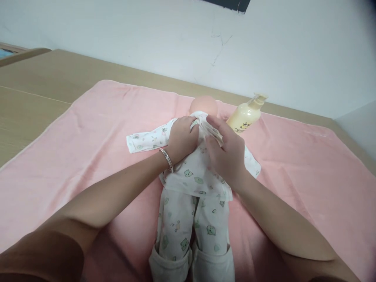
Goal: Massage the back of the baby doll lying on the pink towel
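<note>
A baby doll lies on its back or front, I cannot tell which, with its smooth round head [204, 105] at the far end. It wears a white printed baby shirt [199, 176] and matching pants [176, 223] with wide turned-up cuffs. My left hand [184, 137], with a silver bangle at the wrist, has its fingers closed on the shirt near the neck. Opposite it, my right hand [227, 150] rests at the chest, thumb and index finger apart around bunched cloth. One shirt sleeve [149, 139] stretches out to the left; the other partly shows beyond my right hand.
Beneath the doll spreads a pink blanket [293, 164] with some creases, laid over a wooden table [82, 66]. A pale yellow pump bottle [245, 115] leans or lies tilted just beyond my right hand. Behind the table rises a white wall [147, 35].
</note>
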### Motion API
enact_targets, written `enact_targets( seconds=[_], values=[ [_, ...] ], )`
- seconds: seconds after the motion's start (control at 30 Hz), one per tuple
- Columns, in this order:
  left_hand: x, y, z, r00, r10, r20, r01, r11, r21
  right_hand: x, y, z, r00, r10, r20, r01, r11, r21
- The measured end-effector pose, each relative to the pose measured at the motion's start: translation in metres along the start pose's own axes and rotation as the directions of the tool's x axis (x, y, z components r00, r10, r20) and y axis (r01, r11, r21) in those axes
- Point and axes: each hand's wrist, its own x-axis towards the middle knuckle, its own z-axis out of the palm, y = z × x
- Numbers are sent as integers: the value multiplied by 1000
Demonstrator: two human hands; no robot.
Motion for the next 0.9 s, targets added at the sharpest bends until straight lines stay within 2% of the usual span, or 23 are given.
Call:
enact_targets(
  seconds=[0.07,0.17,0.23,0.3,0.37,0.43,0.53,0.63,0.73,0.83,0.9],
  values=[
    [1,0,0,1000,4,-3,-4,1000,-2,1,-2,1,999,-12,48,13,1000,-15],
    [2,-2,-1,1000,11,-1,-11,1000,0,2,-2,6,979,-16,202,29,997,-65],
    [0,-2,-2,1000,-4,2,4,1000,-7,6,-3,2,972,-40,233,54,997,-55],
    [-2,2,-5,997,-29,-71,27,999,-41,13,-6,-14,979,-96,177,102,994,-28],
    [-6,13,-8,983,-29,-179,10,994,-108,24,-9,-40,985,-156,72,159,986,-44],
    [-8,30,-11,974,-23,-226,-26,977,-211,37,-8,-70,984,-176,-30,172,981,-89],
    [1,59,-10,989,-34,-142,-31,901,-433,58,0,-105,986,-58,-153,41,993,-113],
    [29,79,2,1000,-17,14,22,795,-606,76,20,-121,982,100,-160,-120,986,-117],
    [72,87,17,987,-11,159,109,775,-623,87,43,-119,995,58,-83,-69,988,-137],
    [109,93,31,977,-26,212,150,793,-591,92,61,-107,1000,-21,-16,18,980,-198],
    [124,99,39,970,-107,220,229,715,-660,93,67,-99,1000,-8,29,14,971,-238]
  ],
)
